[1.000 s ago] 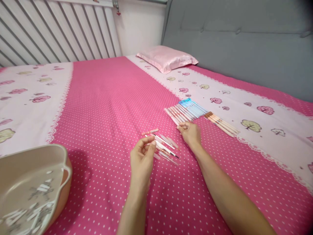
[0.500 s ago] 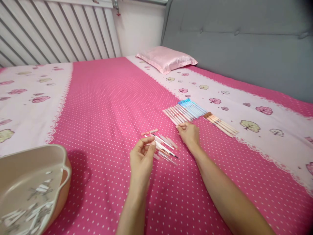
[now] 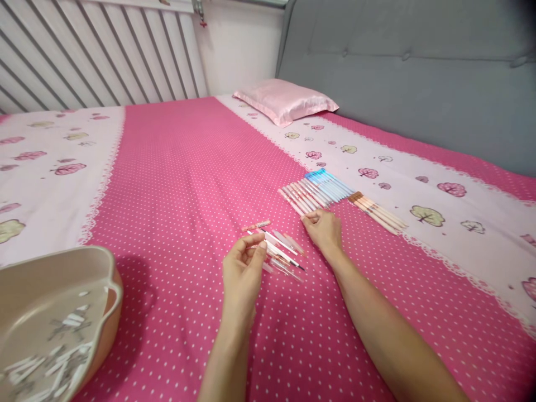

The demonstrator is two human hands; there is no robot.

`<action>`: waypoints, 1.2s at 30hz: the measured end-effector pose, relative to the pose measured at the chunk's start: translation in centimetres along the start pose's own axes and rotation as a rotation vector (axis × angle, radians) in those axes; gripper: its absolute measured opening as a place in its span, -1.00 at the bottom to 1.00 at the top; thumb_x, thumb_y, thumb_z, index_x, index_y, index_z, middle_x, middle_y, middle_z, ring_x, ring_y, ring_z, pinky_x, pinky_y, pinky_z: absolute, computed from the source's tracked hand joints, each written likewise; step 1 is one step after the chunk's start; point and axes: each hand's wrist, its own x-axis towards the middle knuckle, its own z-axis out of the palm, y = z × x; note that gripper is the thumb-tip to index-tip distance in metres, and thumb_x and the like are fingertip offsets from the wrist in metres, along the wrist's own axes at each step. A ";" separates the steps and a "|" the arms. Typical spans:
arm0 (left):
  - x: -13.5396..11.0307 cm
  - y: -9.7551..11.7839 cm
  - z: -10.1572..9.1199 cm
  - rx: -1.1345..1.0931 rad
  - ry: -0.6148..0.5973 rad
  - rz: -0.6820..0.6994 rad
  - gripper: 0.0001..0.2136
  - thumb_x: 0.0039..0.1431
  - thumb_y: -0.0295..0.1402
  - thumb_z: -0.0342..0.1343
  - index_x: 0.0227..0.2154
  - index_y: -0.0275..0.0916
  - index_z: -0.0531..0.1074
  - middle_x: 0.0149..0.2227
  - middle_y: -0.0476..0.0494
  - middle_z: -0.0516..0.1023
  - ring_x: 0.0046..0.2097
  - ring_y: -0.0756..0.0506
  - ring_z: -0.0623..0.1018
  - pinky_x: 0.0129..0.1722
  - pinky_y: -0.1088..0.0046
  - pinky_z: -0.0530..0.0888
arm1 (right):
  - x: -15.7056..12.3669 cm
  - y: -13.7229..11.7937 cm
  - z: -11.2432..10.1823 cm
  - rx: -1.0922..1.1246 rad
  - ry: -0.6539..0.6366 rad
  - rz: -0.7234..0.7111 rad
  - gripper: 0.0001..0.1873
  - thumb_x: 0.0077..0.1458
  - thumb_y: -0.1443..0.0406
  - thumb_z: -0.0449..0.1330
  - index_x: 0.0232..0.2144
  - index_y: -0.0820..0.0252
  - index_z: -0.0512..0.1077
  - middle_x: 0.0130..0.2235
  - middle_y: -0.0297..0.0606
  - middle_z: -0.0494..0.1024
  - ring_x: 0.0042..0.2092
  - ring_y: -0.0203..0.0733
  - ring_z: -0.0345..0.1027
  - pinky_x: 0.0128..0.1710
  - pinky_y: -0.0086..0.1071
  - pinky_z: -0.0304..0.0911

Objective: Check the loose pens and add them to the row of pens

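My right hand (image 3: 324, 228) is closed in a pinch at the near end of a pale pink pen (image 3: 292, 202), the outermost in a row of similar pens. Beside that row lie blue pens (image 3: 330, 186) and several cream pens with brown ends (image 3: 377, 212). My left hand (image 3: 244, 267) is closed too, thumb against forefinger, over a loose pile of pen parts (image 3: 285, 252); I cannot make out what is in its fingers. The pile shows white refills with dark tips and clear tubes. A short pink patterned barrel (image 3: 256, 225) lies just behind it.
A beige basin (image 3: 111, 279) at the lower left holds many small white pieces and dark bits. Everything lies on a pink dotted bedspread (image 3: 176, 184). A pink pillow (image 3: 285, 100) rests near the grey headboard (image 3: 397, 84); a white radiator (image 3: 100, 50) stands behind.
Almost nothing differs. Both hands keep their places and their pinches, and the pens stay as they were.
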 end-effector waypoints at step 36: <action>2.5 -5.1 -3.1 0.910 0.577 0.456 -0.54 0.25 -0.23 -0.23 0.04 -0.49 0.27 0.20 -0.49 0.12 0.25 -0.27 0.10 0.20 0.15 0.08 | -6.4 4.7 -3.6 0.367 0.002 -0.160 -0.65 0.08 0.00 -0.06 -0.56 0.08 0.17 -0.54 -0.27 0.42 -0.46 -0.11 0.32 -0.41 -0.36 0.12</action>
